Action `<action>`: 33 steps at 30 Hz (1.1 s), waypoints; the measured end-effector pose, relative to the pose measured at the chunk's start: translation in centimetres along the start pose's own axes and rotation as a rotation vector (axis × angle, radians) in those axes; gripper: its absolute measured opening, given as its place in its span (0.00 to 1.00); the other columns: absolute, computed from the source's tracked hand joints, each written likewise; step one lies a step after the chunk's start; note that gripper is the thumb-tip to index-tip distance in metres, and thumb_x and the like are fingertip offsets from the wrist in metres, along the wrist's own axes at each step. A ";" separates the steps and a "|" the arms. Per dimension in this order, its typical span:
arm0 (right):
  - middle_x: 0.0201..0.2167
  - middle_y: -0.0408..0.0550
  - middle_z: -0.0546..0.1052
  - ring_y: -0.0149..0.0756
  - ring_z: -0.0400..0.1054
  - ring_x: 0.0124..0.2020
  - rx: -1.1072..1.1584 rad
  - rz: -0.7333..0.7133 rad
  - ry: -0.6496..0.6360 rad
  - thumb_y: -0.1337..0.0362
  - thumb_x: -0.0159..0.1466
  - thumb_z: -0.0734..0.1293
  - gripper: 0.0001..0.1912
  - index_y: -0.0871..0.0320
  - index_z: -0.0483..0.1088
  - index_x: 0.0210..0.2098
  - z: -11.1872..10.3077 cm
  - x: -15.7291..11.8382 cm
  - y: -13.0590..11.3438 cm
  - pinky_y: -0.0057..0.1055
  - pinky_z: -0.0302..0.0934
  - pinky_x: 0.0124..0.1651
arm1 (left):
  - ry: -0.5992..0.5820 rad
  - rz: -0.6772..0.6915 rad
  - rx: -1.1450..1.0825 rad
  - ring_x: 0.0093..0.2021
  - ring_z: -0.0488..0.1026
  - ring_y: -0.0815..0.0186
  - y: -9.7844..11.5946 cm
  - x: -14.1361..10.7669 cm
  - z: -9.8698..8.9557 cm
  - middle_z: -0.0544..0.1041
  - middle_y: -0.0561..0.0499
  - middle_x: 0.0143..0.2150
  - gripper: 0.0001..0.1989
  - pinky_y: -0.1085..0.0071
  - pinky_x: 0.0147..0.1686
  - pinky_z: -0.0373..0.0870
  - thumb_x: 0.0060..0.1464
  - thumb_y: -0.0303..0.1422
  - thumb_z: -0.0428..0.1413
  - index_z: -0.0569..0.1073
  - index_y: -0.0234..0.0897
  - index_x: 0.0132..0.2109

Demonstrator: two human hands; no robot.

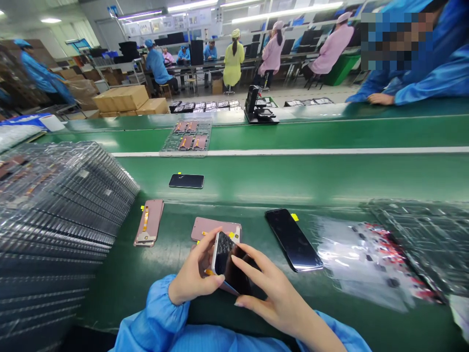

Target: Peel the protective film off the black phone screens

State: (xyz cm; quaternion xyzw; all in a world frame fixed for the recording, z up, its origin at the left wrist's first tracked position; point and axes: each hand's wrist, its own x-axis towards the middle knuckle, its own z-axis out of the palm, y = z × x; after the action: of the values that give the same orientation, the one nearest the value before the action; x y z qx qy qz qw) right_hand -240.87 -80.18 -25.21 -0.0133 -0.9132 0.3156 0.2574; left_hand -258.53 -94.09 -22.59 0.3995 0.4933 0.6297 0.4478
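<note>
A phone (222, 258) with a glossy black screen and a pale silver edge is held up at a tilt in front of me. My left hand (198, 274) wraps its left end, thumb along the lower edge. From the other side, my right hand (269, 281) grips it, fingers lying over the screen and thumb at the bottom edge. A bit of orange ribbon shows by my left thumb. Just behind the phone lies a pinkish screen panel (208, 226), partly hidden by my hands. To the right rests a dark screen (293, 239) with a yellow tab.
Stacked clear trays (73, 205) rise at the left beside more pinkish panels (149, 220). Farther back lie another dark screen (186, 181) and a panel tray (187, 137). Plastic bags (359, 264) and clear trays (421, 234) lie right. A co-worker's hand (381, 99) rests opposite.
</note>
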 end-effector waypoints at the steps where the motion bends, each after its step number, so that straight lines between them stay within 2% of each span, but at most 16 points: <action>1: 0.66 0.60 0.62 0.52 0.61 0.64 0.002 -0.002 0.000 0.51 0.66 0.67 0.35 0.51 0.55 0.68 0.0 0.0 0.0 0.47 0.66 0.59 | -0.006 0.003 0.004 0.61 0.69 0.48 0.1 0.0 0.0 0.69 0.36 0.63 0.45 0.57 0.60 0.65 0.51 0.45 0.64 0.55 0.39 0.70; 7: 0.66 0.60 0.60 0.50 0.60 0.64 0.013 -0.016 -0.010 0.53 0.67 0.66 0.33 0.52 0.55 0.68 -0.4 0.2 -0.4 0.47 0.66 0.60 | -0.038 -0.006 0.042 0.57 0.73 0.50 0.2 -0.2 -0.2 0.70 0.36 0.62 0.45 0.57 0.62 0.63 0.52 0.43 0.63 0.53 0.39 0.71; 15: 0.66 0.60 0.59 0.49 0.58 0.66 0.014 -0.054 -0.001 0.56 0.67 0.66 0.33 0.52 0.54 0.68 -0.9 0.5 -0.9 0.48 0.64 0.61 | -0.086 0.013 0.055 0.65 0.63 0.47 0.2 -0.6 -0.6 0.66 0.39 0.66 0.44 0.55 0.64 0.59 0.51 0.40 0.64 0.54 0.45 0.71; 17: 0.67 0.59 0.60 0.50 0.58 0.66 0.010 -0.055 -0.003 0.56 0.67 0.67 0.34 0.51 0.53 0.69 -1.0 0.6 -1.0 0.48 0.64 0.61 | -0.083 0.037 0.027 0.67 0.60 0.46 0.3 -0.6 -0.5 0.63 0.41 0.68 0.43 0.55 0.65 0.59 0.50 0.40 0.65 0.56 0.48 0.70; 22: 0.66 0.61 0.61 0.53 0.58 0.65 -0.056 -0.085 -0.030 0.48 0.63 0.68 0.40 0.50 0.51 0.69 -1.7 1.1 -1.1 0.52 0.63 0.60 | -0.093 0.053 -0.115 0.66 0.63 0.49 0.3 -0.3 -0.4 0.64 0.45 0.68 0.40 0.55 0.65 0.58 0.50 0.40 0.66 0.60 0.54 0.67; 26: 0.64 0.62 0.64 0.54 0.61 0.63 -0.143 -0.090 -0.039 0.53 0.65 0.68 0.35 0.52 0.53 0.68 -2.0 1.4 -1.5 0.56 0.61 0.59 | -0.075 0.021 -0.174 0.68 0.59 0.50 -0.4 -0.4 -0.2 0.63 0.46 0.69 0.42 0.57 0.67 0.55 0.49 0.41 0.67 0.60 0.52 0.68; 29: 0.62 0.64 0.66 0.55 0.64 0.60 -0.188 -0.045 0.084 0.56 0.65 0.69 0.34 0.53 0.56 0.67 -1.3 1.3 -1.7 0.57 0.63 0.56 | 0.002 -0.085 -0.324 0.63 0.68 0.52 -0.8 -0.1 0.4 0.65 0.45 0.68 0.40 0.58 0.60 0.67 0.55 0.45 0.61 0.55 0.52 0.70; 31: 0.62 0.64 0.67 0.57 0.64 0.60 -0.149 0.017 0.169 0.52 0.64 0.69 0.37 0.53 0.56 0.67 -0.8 1.1 -1.7 0.57 0.64 0.55 | 0.111 -0.171 -0.420 0.54 0.76 0.53 -0.6 0.4 0.7 0.67 0.43 0.67 0.35 0.56 0.49 0.76 0.61 0.47 0.53 0.50 0.53 0.71; 33: 0.62 0.62 0.69 0.55 0.65 0.60 -0.007 0.144 0.191 0.48 0.64 0.68 0.38 0.54 0.55 0.68 -0.7 0.9 -1.6 0.55 0.65 0.57 | 0.199 -0.253 -0.454 0.45 0.80 0.53 0.1 1.1 0.7 0.69 0.42 0.65 0.33 0.56 0.38 0.79 0.64 0.47 0.48 0.47 0.52 0.72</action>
State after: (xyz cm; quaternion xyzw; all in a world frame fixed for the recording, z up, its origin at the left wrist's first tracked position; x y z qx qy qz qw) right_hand -241.11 -80.84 -23.39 -0.1101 -0.8824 0.3272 0.3198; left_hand -258.19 -92.84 -22.32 0.1605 0.4268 0.6994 0.5504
